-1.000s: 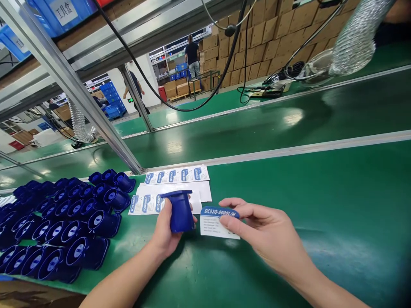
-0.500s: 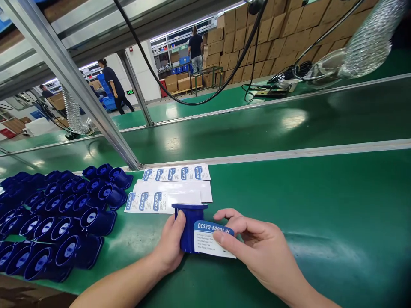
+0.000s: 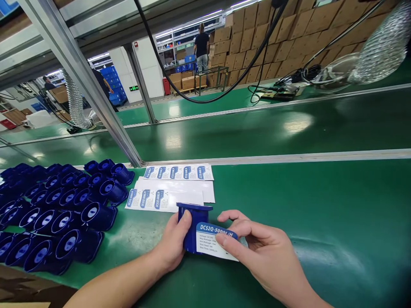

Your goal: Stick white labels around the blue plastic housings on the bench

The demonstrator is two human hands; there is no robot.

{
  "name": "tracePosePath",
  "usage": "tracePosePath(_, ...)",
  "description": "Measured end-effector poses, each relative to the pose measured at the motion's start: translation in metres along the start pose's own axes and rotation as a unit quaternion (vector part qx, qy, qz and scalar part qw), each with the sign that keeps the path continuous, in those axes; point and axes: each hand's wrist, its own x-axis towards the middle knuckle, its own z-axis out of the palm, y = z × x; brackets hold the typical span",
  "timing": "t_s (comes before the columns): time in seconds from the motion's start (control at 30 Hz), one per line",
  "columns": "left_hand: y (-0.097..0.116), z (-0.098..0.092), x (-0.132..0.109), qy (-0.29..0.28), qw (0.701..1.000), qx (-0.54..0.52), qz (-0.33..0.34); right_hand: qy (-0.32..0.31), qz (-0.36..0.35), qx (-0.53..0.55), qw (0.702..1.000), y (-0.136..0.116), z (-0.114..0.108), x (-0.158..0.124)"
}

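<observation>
My left hand (image 3: 176, 240) is closed around a dark blue plastic housing (image 3: 190, 218) with a flange at its top, the thumb lying on its near face. Between thumb and fingers, my right hand (image 3: 257, 244) pinches the right part of a blue-and-white label (image 3: 208, 241) printed "DC52Q-5000L/H". The label's left part lies against the housing's side, while its right part stands off toward my right fingers. Just behind the housing, label sheets (image 3: 180, 199) lie on the green bench; the front one carries several labels at its left and bare backing at its right.
Rows of similar dark blue housings (image 3: 69, 220) fill the bench's left side. A slanted metal post (image 3: 105, 122) rises behind them. A black cable (image 3: 205, 101) hangs across the view. Behind the bench are a foil duct (image 3: 380, 55), stacked cartons (image 3: 257, 40) and a standing person (image 3: 201, 47).
The view has shifted slightly, and both hands, housing and label appear a little farther right. The grip on each looks the same. In the background, a walking person has passed behind the post.
</observation>
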Motion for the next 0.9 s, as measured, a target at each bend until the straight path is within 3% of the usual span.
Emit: tracePosePath(0.9,-0.0015,-0.002,-0.0001,0.021,1.0,0.005,-0.005,0.016,0.017,-0.005,1.0,-0.001,0.0022,0.0002)
